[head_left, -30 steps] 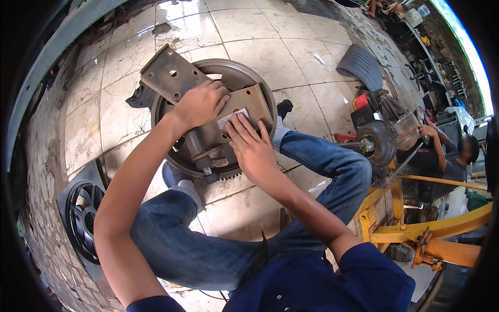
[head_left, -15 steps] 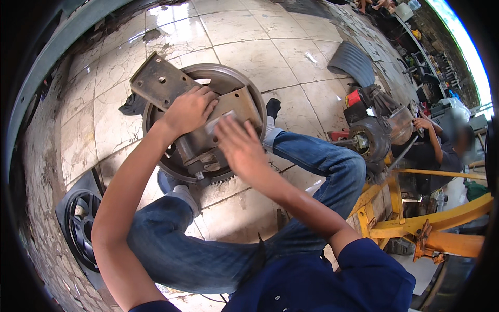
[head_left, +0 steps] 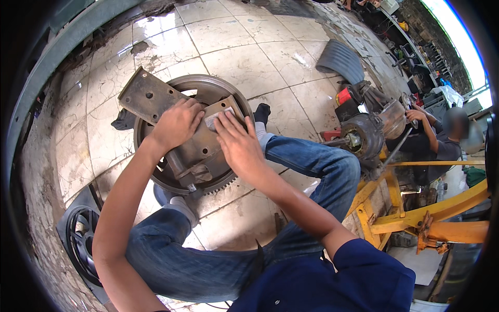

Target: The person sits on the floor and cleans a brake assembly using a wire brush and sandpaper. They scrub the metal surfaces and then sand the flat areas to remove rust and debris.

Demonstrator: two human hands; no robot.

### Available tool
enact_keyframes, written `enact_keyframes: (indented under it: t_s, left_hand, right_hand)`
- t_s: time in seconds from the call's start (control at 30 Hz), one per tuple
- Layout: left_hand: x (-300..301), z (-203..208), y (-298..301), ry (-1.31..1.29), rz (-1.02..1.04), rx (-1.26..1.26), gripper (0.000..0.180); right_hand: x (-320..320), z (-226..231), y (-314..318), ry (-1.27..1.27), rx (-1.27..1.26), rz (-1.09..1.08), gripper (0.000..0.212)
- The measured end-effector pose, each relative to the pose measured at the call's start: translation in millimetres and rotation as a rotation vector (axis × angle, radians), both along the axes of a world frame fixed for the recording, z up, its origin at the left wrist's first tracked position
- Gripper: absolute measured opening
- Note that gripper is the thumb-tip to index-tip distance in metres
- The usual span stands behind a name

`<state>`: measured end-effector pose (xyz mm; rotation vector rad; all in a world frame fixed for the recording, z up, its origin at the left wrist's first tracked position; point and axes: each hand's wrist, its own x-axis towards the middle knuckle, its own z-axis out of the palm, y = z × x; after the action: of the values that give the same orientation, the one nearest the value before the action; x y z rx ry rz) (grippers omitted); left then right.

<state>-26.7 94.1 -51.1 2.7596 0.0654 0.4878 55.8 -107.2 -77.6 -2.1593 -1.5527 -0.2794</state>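
A rusty brown metal bracket (head_left: pixel 208 141) with bolt holes lies across a large round toothed flywheel (head_left: pixel 212 81) on the floor between my legs. Its perforated end plate (head_left: pixel 148 95) sticks out past the rim at the far left. My left hand (head_left: pixel 178 124) holds the bracket near its middle, fingers curled over the metal. Beneath the fingers of my right hand (head_left: pixel 239 148) is a small pale grey sheet that looks like sandpaper (head_left: pixel 212 121), pressed flat on the bracket's upper face. The palm side of both hands is hidden.
A black ribbed wheel-like part (head_left: pixel 80 229) leans at the left. To the right stand a greasy gear housing (head_left: pixel 364 136) and a yellow metal frame (head_left: pixel 400 221). A curved grey ribbed sheet (head_left: pixel 340 60) lies beyond. Another person's hand (head_left: pixel 414 115) is near the housing.
My right hand has slid the grey sheet away from me, toward the bracket's far edge. My left hand stays on the bracket. The whole view has shifted slightly.
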Motion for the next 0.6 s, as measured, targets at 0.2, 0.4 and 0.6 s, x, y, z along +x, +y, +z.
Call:
enact_keyframes:
  t_s: [0.2,0.4,0.6]
  left_hand:
    - [0,-4,-1,-0.012,0.006,0.006,0.020]
    - [-3,-5,-1,-0.079,0.011,0.025,0.020]
    - [0,-4,0,-0.010,-0.008,0.001,0.022]
  right_hand:
    - [1,1,-6,-0.063,-0.007,0.095,0.044]
    - [-26,-5,-8,-0.081,-0.039,0.248,0.044]
    - [-23,-3,-7,-0.052,-0.024,0.147,0.041]
